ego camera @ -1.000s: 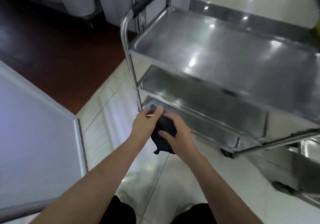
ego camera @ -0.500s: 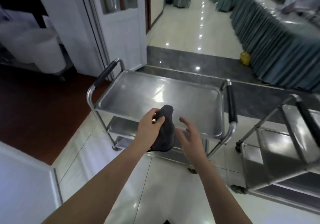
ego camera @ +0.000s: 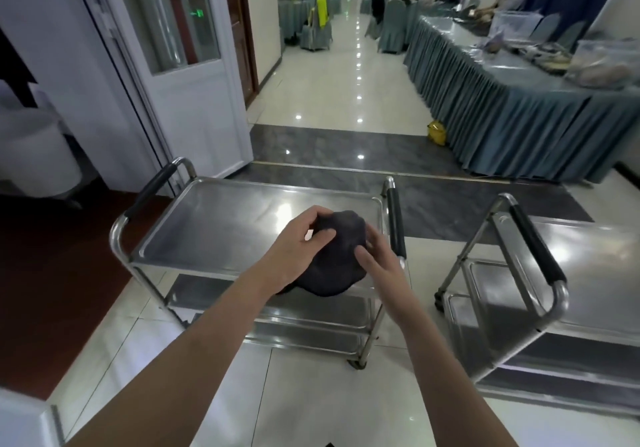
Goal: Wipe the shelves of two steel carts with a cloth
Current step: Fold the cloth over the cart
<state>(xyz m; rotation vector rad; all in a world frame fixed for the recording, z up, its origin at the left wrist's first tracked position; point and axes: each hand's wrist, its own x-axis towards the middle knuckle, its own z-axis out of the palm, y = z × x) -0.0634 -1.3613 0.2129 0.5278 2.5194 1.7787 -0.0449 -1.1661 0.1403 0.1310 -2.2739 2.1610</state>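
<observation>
Head view: both hands, left hand [ego camera: 294, 249] and right hand [ego camera: 379, 259], curl closed around a bunched dark cloth [ego camera: 337, 259] held above the top shelf of the nearer three-tier steel cart [ego camera: 221, 225], the second steel cart [ego camera: 588, 273] beside it; wiping apparently remains to do.
</observation>
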